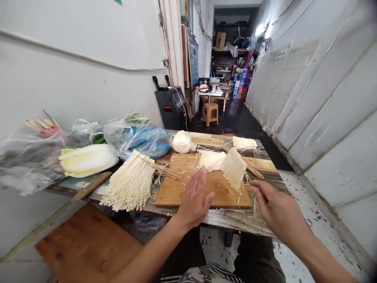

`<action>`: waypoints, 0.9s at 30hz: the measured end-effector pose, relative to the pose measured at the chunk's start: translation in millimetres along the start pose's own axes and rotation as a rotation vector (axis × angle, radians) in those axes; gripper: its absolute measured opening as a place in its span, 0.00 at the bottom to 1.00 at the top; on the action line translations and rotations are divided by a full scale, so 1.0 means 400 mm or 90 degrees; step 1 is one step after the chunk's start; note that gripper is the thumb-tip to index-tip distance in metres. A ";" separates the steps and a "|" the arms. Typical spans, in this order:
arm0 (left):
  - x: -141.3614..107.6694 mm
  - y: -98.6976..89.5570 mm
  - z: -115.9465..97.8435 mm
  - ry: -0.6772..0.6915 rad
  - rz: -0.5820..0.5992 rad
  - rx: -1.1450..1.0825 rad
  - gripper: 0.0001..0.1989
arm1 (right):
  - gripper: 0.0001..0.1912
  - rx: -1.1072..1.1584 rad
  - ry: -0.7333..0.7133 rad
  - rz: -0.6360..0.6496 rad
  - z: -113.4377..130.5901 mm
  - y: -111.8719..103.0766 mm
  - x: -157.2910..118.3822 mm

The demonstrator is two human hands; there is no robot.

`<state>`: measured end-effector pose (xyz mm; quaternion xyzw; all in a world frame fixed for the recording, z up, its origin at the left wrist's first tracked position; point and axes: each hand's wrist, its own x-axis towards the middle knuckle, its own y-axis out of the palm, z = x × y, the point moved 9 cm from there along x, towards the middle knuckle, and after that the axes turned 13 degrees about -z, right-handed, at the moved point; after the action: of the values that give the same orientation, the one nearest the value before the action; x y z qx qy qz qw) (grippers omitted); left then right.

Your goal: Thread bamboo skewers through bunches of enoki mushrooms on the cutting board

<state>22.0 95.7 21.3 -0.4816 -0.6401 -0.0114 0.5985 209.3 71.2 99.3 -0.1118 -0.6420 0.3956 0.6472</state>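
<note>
My left hand [194,198] hovers over or rests on the wooden cutting board [173,192], its fingers stretched out and nothing in it. At the right end of the board my right hand [273,204] is closed, pinching the end of a thin skewer. A flat fan of enoki mushrooms [235,167] hangs tilted from that skewer, raised above the board. Behind it, a loose clump of enoki [211,160] lies on the board. To the left is a large pile of skewered enoki [129,184], its bare sticks pointing right over the board edge.
More skewered enoki [244,144] lies at the table's far right, near loose bamboo skewers [255,169]. A cut white vegetable [182,142] stands behind the board. A napa cabbage [90,159] and plastic bags [138,139] line the left. A black speaker [172,106] stands beyond the table.
</note>
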 end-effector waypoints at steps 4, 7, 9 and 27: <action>-0.050 0.022 0.052 -0.017 -0.004 0.022 0.32 | 0.16 -0.139 -0.025 -0.024 -0.074 0.035 0.145; -0.066 0.042 0.059 0.004 -0.013 0.051 0.32 | 0.17 -0.291 -0.040 0.006 -0.129 0.124 0.242; -0.068 0.050 0.054 0.028 -0.009 0.079 0.31 | 0.17 -0.344 -0.051 0.059 -0.162 0.202 0.294; -0.055 0.078 0.049 0.055 0.055 0.163 0.27 | 0.18 -0.376 0.163 0.340 -0.566 0.529 0.351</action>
<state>22.7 110.7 -18.8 -0.4277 -0.5883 0.0754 0.6821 320.2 385.6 31.4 -0.5034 -0.5909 0.3313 0.5363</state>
